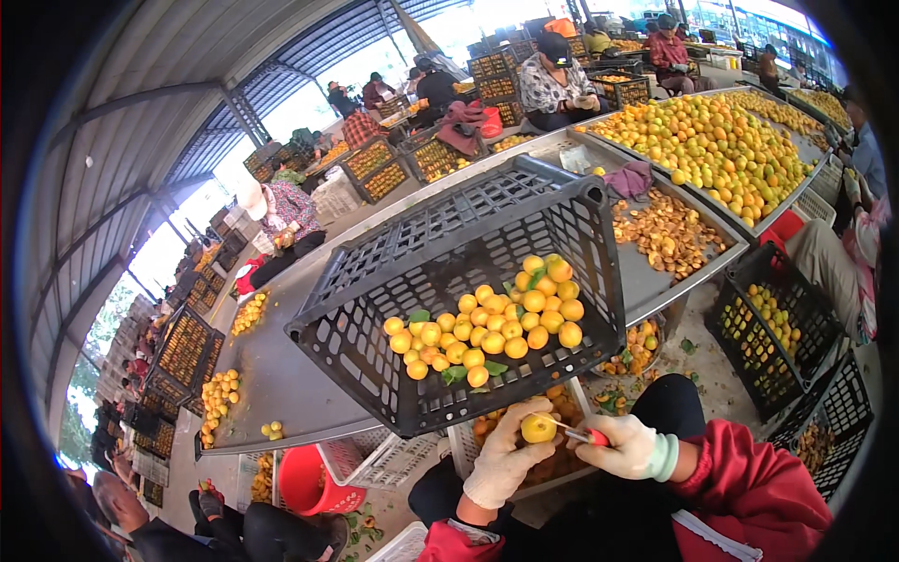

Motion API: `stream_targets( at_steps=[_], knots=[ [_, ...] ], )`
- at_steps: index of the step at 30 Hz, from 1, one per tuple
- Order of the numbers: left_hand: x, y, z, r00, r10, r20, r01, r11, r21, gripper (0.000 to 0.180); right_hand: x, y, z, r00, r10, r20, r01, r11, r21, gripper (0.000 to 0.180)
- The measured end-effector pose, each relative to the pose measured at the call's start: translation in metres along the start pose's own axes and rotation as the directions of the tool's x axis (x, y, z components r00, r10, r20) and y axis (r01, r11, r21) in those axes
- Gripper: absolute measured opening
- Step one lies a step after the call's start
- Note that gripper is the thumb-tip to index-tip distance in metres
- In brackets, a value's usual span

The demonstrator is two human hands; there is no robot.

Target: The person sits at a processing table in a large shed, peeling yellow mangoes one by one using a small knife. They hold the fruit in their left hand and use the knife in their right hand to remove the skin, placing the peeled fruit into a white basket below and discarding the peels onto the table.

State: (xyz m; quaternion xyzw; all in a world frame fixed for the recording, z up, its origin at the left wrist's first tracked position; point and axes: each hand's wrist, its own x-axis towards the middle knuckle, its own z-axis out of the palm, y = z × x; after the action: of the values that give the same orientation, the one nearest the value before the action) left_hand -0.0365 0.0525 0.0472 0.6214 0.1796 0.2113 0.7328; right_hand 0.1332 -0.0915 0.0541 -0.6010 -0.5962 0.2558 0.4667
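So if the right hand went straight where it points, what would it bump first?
Most likely the yellow fruit in the left hand: the red-handled tool in the right hand seems to reach it, though depth is unclear.

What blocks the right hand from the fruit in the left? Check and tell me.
Nothing visible blocks it: the right hand holds a red-handled tool whose thin shaft reaches across to the yellow fruit in the left hand.

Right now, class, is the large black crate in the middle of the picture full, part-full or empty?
Part-full: yellow fruit covers some of the black crate, while bare lattice shows around it.
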Motion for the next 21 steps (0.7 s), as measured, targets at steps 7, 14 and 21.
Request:
stream_targets(
  at_steps=[7, 14, 21],
  knots=[
    [-0.016, 0.003, 0.011, 0.986, 0.054, 0.155, -0.110, 0.917, 0.382, 0.055, 0.002, -0.003, 0.007, 0.998, 0.062, 0.023, -0.058, 0.989, -0.135, 0.027],
    [-0.015, -0.051, -0.009, 0.955, 0.276, 0.106, -0.282, 0.744, 0.606, 0.054, -0.002, 0.007, 0.022, 0.999, -0.025, 0.022, 0.032, 0.899, -0.438, 0.032],
    [-0.026, -0.010, 0.031, 0.938, 0.338, 0.073, -0.284, 0.632, 0.721, 0.038, -0.011, 0.023, 0.021, 0.999, -0.032, -0.011, 0.028, 0.961, -0.275, 0.027]
  ],
)
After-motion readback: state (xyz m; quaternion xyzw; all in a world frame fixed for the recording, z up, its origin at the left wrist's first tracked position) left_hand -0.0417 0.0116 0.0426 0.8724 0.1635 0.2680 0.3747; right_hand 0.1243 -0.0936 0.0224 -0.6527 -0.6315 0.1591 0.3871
